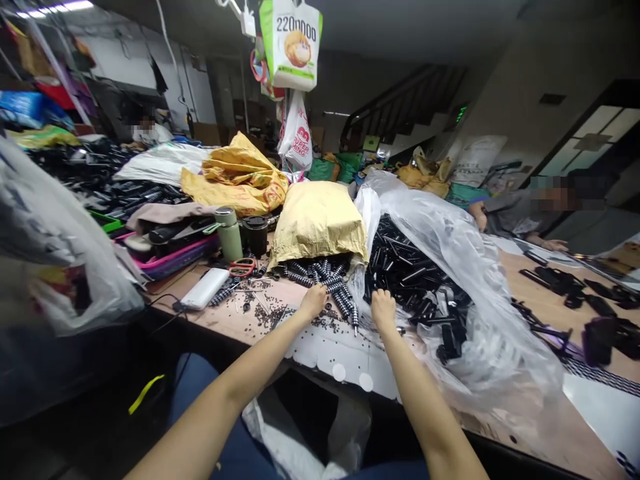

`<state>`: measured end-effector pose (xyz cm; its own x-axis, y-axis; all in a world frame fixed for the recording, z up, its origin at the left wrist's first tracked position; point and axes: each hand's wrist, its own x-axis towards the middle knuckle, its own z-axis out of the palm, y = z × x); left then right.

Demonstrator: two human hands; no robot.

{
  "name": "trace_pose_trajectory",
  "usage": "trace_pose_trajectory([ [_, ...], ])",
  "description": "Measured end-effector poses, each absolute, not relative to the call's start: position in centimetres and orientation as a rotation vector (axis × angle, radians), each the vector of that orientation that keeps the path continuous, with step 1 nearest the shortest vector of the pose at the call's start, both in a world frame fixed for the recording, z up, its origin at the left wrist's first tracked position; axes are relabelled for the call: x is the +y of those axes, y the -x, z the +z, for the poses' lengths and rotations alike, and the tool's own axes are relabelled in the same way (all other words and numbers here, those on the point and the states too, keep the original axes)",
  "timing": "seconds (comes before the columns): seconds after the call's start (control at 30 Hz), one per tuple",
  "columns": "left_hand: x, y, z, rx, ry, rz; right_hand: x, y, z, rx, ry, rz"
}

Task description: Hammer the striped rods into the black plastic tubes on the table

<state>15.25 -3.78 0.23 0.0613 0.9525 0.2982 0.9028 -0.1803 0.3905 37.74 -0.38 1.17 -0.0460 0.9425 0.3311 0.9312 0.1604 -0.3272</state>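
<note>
My left hand [314, 301] is closed just below the striped rods [341, 293], over the scattered small dark pieces [270, 315]; what its fingers pinch, if anything, is too small to make out. The black-and-white ribbed rods spill from the mouth of a yellow woven sack [320, 217]. To the right, my right hand [383, 310] is also closed, at the near left edge of a heap of black plastic parts [405, 267] in a clear plastic bag [440, 223]. Its fingertips point away from me, and their contents are hidden. One rod with a pale metal tip stands out between my hands.
Left on the table are a white power bank [205, 289], red-handled scissors [243, 267], a green flask [229, 235], a dark cup [257, 235] and a pink tray [170, 260]. A bag [291, 47] hangs above. A co-worker [520, 210] sits at the right, near black parts.
</note>
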Motion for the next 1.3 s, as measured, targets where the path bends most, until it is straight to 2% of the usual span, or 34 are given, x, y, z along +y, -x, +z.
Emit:
trace_pose_trajectory([
  [0.13, -8.8, -12.7, 1.9, 1.843, -2.195, 0.826, -2.0, -39.7, 0.6, -1.831, 1.689, 0.317],
  [0.3, -13.2, -12.4, 2.0, 1.814, -2.152, 0.621, -6.2, -41.3, -1.0, -1.463, 1.529, 0.743],
  [0.5, -12.6, -16.8, -0.8, 1.464, -1.825, 1.128, -12.0, -39.2, -1.6, -1.074, 1.274, 1.061],
  [0.63, -12.9, -19.4, -1.1, 1.146, -1.297, 1.249, -15.1, -36.0, -1.1, -0.76, 0.987, 1.458],
  [0.7, -13.3, -19.9, -0.7, 1.133, -1.189, 1.292, -16.2, -34.5, -0.7, -0.625, 0.886, 1.63],
  [0.8, -14.0, -19.5, -0.2, 1.256, -1.448, 1.407, -16.9, -32.8, 0.3, -0.617, 0.925, 1.769],
  [0.9, -14.8, -18.8, -0.4, 1.277, -1.865, 1.323, -16.7, -31.4, 1.4, -0.677, 1.002, 1.905],
  [1.03, -15.5, -18.1, -0.9, 1.311, -1.976, 1.154, -15.7, -31.2, 1.8, -0.768, 1.179, 1.72],
  [1.23, -15.2, -16.9, -2.4, 1.393, -1.827, 1.121, -16.6, -36.9, 0.3, -1.567, 1.696, 0.731],
  [1.3, -14.9, -16.6, -3.0, 1.398, -1.819, 1.163, -17.4, -38.4, -0.3, -1.793, 1.821, 0.591],
])
